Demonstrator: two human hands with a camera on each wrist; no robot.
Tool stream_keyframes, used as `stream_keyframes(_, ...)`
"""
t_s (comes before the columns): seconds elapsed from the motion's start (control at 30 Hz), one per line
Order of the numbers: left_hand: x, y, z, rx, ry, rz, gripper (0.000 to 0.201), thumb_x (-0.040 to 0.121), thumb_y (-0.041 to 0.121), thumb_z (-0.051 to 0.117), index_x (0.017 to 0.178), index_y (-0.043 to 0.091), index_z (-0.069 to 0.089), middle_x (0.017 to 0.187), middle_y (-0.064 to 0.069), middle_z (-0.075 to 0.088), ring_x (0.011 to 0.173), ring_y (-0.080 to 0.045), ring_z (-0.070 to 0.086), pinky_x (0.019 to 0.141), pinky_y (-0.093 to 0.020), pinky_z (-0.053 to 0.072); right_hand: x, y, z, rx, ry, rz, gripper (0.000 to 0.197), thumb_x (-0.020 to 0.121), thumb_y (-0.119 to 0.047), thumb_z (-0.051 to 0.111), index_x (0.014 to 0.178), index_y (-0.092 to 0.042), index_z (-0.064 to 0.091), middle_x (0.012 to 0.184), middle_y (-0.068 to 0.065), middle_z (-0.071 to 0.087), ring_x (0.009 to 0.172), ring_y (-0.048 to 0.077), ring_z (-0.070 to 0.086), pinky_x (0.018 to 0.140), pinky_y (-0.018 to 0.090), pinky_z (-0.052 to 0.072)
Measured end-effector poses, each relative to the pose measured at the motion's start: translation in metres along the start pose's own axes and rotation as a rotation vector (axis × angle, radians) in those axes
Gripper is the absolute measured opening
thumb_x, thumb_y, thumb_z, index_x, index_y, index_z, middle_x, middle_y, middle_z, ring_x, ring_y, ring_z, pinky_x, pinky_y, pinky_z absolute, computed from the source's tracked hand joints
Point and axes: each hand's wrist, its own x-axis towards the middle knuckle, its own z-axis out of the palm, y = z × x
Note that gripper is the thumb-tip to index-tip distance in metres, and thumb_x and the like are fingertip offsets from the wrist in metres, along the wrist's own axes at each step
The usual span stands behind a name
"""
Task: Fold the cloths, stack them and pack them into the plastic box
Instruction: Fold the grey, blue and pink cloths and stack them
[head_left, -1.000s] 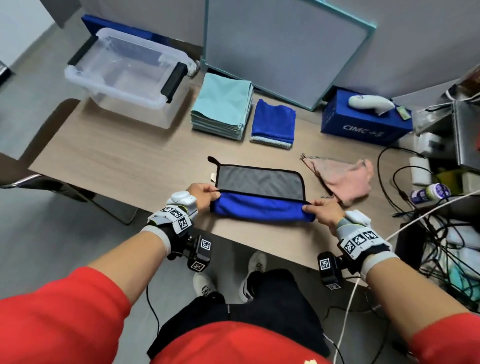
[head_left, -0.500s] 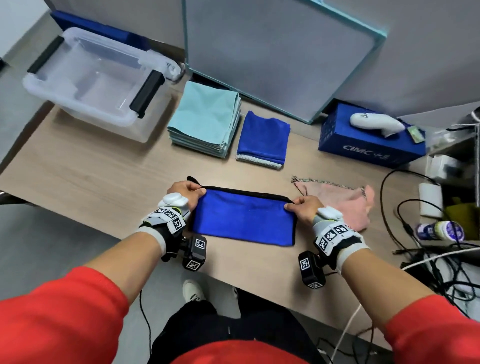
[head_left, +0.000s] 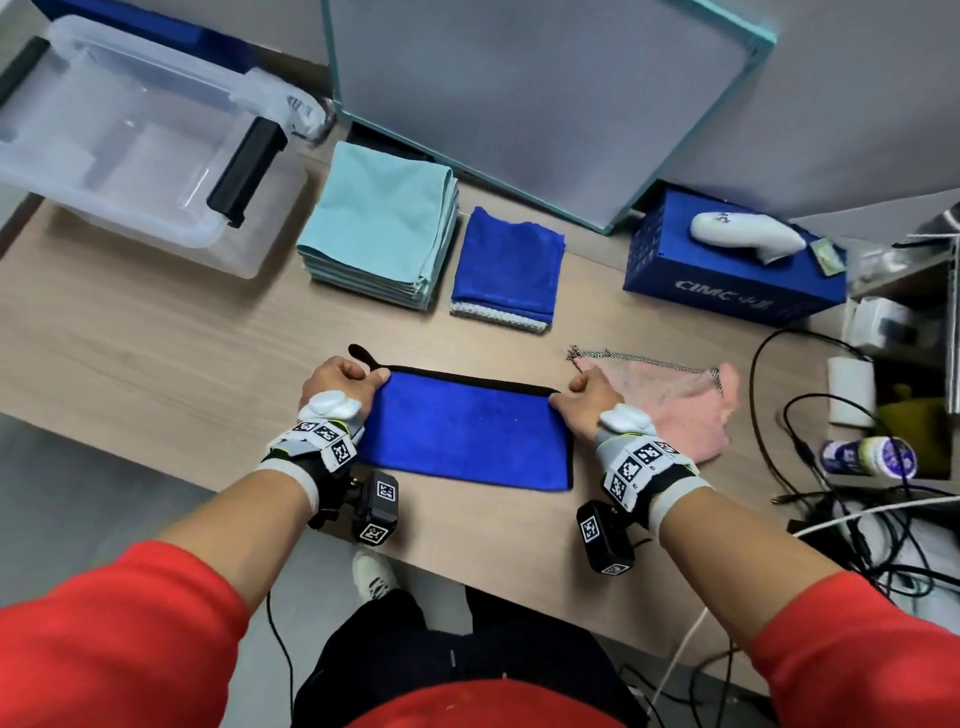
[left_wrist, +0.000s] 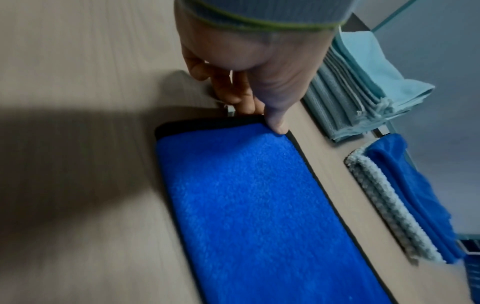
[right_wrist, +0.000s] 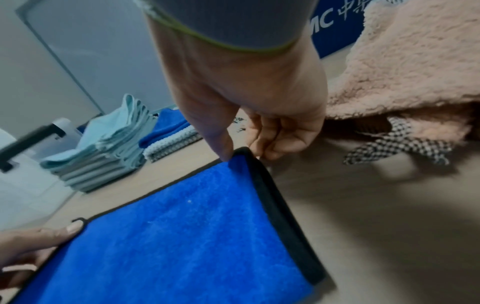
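At the bottom of the head view red sleeves (head_left: 114, 623) fill the corners and the forearms run off the frame; dark trousers and one pale shoe show under the table edge. Just above centre lies the blue cloth (head_left: 467, 431), folded into a flat long rectangle with a black hem, a small black loop poking out at its upper left corner. The left hand (head_left: 340, 379) pinches that upper left corner, thumb pressed on top and fingers curled — whether they reach beneath the fabric is hidden. The right hand (head_left: 587, 397) pinches the upper right corner the same way. Right of it a pink cloth (head_left: 670, 400) lies crumpled, partly behind the right wrist. Further up sit a teal stack (head_left: 382, 234) and a small blue-topped stack (head_left: 506, 265), side by side. The plastic box (head_left: 171, 228) — clear, black-handled — is cut off at the upper left.
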Motion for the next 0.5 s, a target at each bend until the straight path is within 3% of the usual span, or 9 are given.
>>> stream_keyframes(0.1,-0.009,-0.012,-0.004,0.12,-0.028,0.019,0.047,0.06,0.059,0.076,0.088,0.025,0.06,0.092,0.002,0.067,0.087,-0.025,0.065,0.081,-0.035,0.054,-0.001,0.002,0.002,-0.061,0.001,-0.11,0.053,0.073,-0.041,0.077,0.115,-0.017,0.055,0.121,0.005,0.055,0.112,0.025,0.054,0.094,0.03,0.043)
stream_keyframes(0.3,-0.031,-0.022,-0.004,0.548,-0.105,0.108,0.057,0.064,0.066,0.068,0.101,0.022,0.065,0.106,-0.003,0.063,0.093,-0.028,0.065,0.085,-0.04,0.052,-0.008,-0.003,0.01,-0.259,-0.048,-0.131,0.044,0.076,-0.039,0.072,0.115,-0.02,0.066,0.141,0.012,0.041,0.132,0.028,0.043,0.105,0.027,0.037)
stream_keyframes(0.37,-0.033,-0.013,-0.002,0.567,-0.154,0.102,0.05,0.067,0.059,0.067,0.099,0.02,0.067,0.106,-0.004,0.063,0.093,-0.028,0.064,0.085,-0.039,0.051,-0.006,-0.005,0.01,-0.203,-0.047,-0.136,0.03,0.076,-0.034,0.071,0.102,-0.021,0.066,0.127,0.01,0.054,0.118,0.027,0.053,0.092,0.026,0.043)
stream_keyframes(0.43,-0.031,-0.009,-0.001,0.428,-0.205,0.05,0.034,0.067,0.043,0.071,0.091,0.019,0.069,0.098,-0.004,0.068,0.085,-0.028,0.064,0.08,-0.033,0.052,-0.004,-0.004,0.007,-0.066,-0.067,-0.103,0.019,0.076,-0.031,0.072,0.085,-0.021,0.058,0.094,0.002,0.062,0.09,0.024,0.058,0.07,0.026,0.039)
stream_keyframes(0.5,-0.027,-0.005,0.001,0.232,-0.266,-0.033,0.03,0.066,0.031,0.075,0.09,0.017,0.067,0.09,-0.005,0.07,0.081,-0.027,0.064,0.074,-0.03,0.052,-0.002,0.001,0.006,0.138,-0.096,-0.007,0.031,0.075,-0.032,0.077,0.073,-0.02,0.048,0.073,-0.002,0.055,0.072,0.021,0.052,0.058,0.029,0.034)
